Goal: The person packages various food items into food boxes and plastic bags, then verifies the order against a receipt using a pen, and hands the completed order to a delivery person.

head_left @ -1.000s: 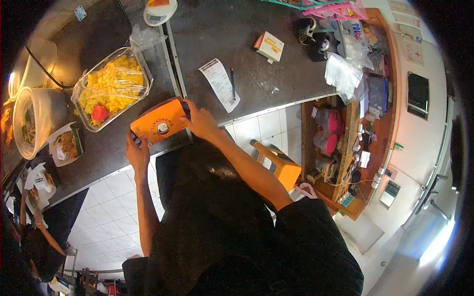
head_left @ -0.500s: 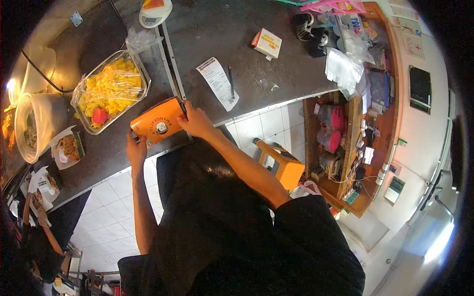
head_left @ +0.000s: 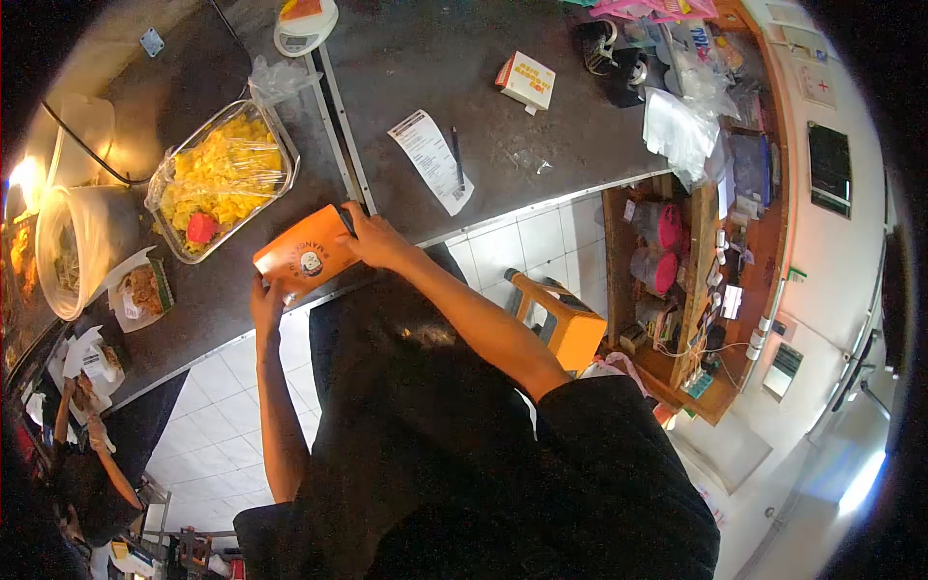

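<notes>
An orange takeaway box (head_left: 302, 254) with dark lettering and a round logo sits at the near edge of the dark counter (head_left: 503, 87). My left hand (head_left: 266, 298) grips its lower left corner. My right hand (head_left: 374, 240) presses on its right end, fingers over the top edge. Just behind the box stands a clear tray of yellow food (head_left: 224, 176) under plastic film, with a red piece in it.
A receipt (head_left: 429, 159) and a pen (head_left: 456, 159) lie on the counter to the right. A small box (head_left: 526, 81), a scale (head_left: 305, 25), a white tub (head_left: 77, 246), and a food packet (head_left: 140, 288) are around. An orange stool (head_left: 551, 317) stands below.
The orange box and both hands have shifted slightly toward the counter's near edge. My right hand now lies flatter over the box's right end.
</notes>
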Available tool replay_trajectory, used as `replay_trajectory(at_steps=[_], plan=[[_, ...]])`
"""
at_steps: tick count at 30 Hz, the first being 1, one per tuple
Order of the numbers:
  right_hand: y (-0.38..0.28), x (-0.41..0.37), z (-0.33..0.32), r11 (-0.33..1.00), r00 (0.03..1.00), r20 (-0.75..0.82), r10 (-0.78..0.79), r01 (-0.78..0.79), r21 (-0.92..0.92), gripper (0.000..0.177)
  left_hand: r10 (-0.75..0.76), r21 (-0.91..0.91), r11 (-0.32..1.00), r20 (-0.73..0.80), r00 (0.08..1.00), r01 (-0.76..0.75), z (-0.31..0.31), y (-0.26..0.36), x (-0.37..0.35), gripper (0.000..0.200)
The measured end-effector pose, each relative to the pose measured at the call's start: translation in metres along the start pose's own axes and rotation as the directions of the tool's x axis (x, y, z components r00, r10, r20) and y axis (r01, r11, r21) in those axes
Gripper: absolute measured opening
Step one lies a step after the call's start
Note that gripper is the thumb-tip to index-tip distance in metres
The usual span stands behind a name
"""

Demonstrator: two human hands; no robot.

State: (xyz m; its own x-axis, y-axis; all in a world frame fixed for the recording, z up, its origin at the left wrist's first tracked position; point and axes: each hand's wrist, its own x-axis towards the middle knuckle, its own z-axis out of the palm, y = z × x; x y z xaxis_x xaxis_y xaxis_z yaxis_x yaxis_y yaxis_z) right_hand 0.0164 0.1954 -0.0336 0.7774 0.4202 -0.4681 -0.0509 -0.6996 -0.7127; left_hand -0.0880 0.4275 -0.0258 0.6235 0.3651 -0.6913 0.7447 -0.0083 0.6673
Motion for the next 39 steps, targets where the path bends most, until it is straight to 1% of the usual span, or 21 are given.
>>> replay_trajectory(at_steps=[4, 5, 6, 7, 8, 10, 12, 16, 17, 19, 20, 22, 26, 28, 31, 32, 34, 35, 37, 38, 39], plan=[[-0.005, -0.007, -0.003, 0.999, 1.0, 0.0, 0.02, -0.02, -0.041, 0.062, 0.046, -0.083, 0.996, 0.018, 0.999, -0.045, -0.004, -0.028, 0.012, 0.047], [-0.009, -0.011, -0.007, 0.999, 1.0, 0.003, 0.017, -0.017, -0.042, 0.062, 0.097, -0.112, 0.989, -0.023, 0.995, -0.099, -0.004, -0.032, 0.009, 0.05], [-0.013, -0.016, -0.011, 0.999, 0.999, -0.003, -0.042, 0.042, -0.001, 0.061, 0.145, -0.136, 0.979, -0.067, 0.987, -0.153, -0.005, -0.036, 0.006, 0.053], [-0.013, -0.019, -0.012, 0.994, 0.995, -0.012, -0.1, 0.1, 0.041, 0.061, 0.142, -0.136, 0.979, -0.07, 0.987, -0.151, -0.007, -0.037, 0.001, 0.053], [-0.012, -0.02, -0.011, 0.994, 0.995, -0.009, -0.099, 0.099, 0.041, 0.061, 0.183, -0.122, 0.973, -0.097, 0.978, -0.194, -0.007, -0.037, -0.005, 0.058], [-0.011, -0.022, -0.015, 0.963, 0.965, -0.048, -0.257, 0.26, 0.064, 0.055, 0.223, -0.11, 0.966, -0.12, 0.967, -0.236, -0.006, -0.035, -0.016, 0.063], [-0.014, -0.021, -0.025, 0.971, 0.975, -0.002, -0.223, 0.223, 0.089, 0.052, 0.192, -0.221, 0.955, -0.045, 0.98, -0.197, -0.008, -0.028, -0.023, 0.064], [-0.022, -0.023, -0.036, 0.985, 0.982, 0.11, -0.151, 0.14, 0.098, 0.046, 0.24, -0.292, 0.929, 0.013, 0.971, -0.226, -0.014, -0.031, -0.022, 0.067], [-0.019, -0.024, -0.035, 0.985, 0.982, 0.111, -0.153, 0.142, 0.097, 0.046, 0.249, -0.27, 0.934, 0.025, 0.968, -0.233, -0.015, -0.027, -0.024, 0.064], [-0.015, -0.029, -0.032, 0.954, 0.96, 0.035, -0.278, 0.271, 0.129, 0.048, 0.255, -0.251, 0.938, 0.034, 0.966, -0.238, -0.015, -0.02, -0.031, 0.061], [-0.015, -0.031, -0.031, 0.954, 0.96, 0.038, -0.278, 0.271, 0.128, 0.048, 0.257, -0.23, 0.942, 0.028, 0.966, -0.243, -0.013, -0.013, -0.035, 0.06], [-0.017, -0.033, -0.03, 0.969, 0.982, 0.037, -0.188, 0.179, 0.169, 0.042, 0.259, -0.209, 0.946, 0.023, 0.966, -0.248, -0.014, -0.011, -0.036, 0.059], [-0.024, -0.023, -0.028, 0.952, 0.979, -0.005, -0.206, 0.201, 0.232, 0.046, 0.226, -0.235, 0.949, 0.035, 0.974, -0.211, -0.017, -0.022, -0.024, 0.062], [-0.029, -0.021, -0.031, 0.984, 0.988, 0.093, -0.125, 0.112, 0.136, 0.051, 0.213, -0.231, 0.952, 0.027, 0.977, -0.201, -0.018, -0.02, -0.024, 0.063], [-0.029, -0.021, -0.028, 0.985, 0.988, 0.095, -0.123, 0.11, 0.129, 0.057, 0.184, -0.191, 0.966, 0.047, 0.982, -0.172, -0.017, -0.016, -0.026, 0.064], [-0.027, -0.021, -0.026, 0.985, 0.988, 0.096, -0.124, 0.111, 0.129, 0.057, 0.231, -0.215, 0.952, 0.047, 0.972, -0.216, -0.015, -0.025, -0.022, 0.064], [-0.027, -0.02, -0.021, 0.998, 0.996, 0.091, 0.009, -0.015, 0.059, 0.062, 0.276, -0.236, 0.937, 0.047, 0.96, -0.258, -0.01, -0.036, -0.019, 0.064], [-0.028, -0.021, -0.018, 0.998, 0.996, 0.091, 0.01, -0.015, 0.06, 0.062, 0.271, -0.174, 0.949, 0.017, 0.962, -0.264, -0.007, -0.039, -0.017, 0.066], [-0.033, -0.024, -0.011, 0.993, 0.993, -0.073, 0.093, -0.087, 0.084, 0.057, 0.269, -0.112, 0.957, -0.014, 0.963, -0.268, -0.004, -0.038, -0.019, 0.068], [-0.027, -0.023, -0.001, 0.993, 0.993, -0.072, 0.092, -0.086, 0.083, 0.057, 0.272, -0.142, 0.952, -0.017, 0.962, -0.271, -0.001, -0.035, -0.022, 0.068], [-0.02, -0.021, 0.01, 0.996, 0.979, -0.203, 0.0, 0.018, 0.083, 0.052, 0.275, -0.172, 0.946, -0.021, 0.961, -0.274, 0.0, -0.031, -0.024, 0.067]])
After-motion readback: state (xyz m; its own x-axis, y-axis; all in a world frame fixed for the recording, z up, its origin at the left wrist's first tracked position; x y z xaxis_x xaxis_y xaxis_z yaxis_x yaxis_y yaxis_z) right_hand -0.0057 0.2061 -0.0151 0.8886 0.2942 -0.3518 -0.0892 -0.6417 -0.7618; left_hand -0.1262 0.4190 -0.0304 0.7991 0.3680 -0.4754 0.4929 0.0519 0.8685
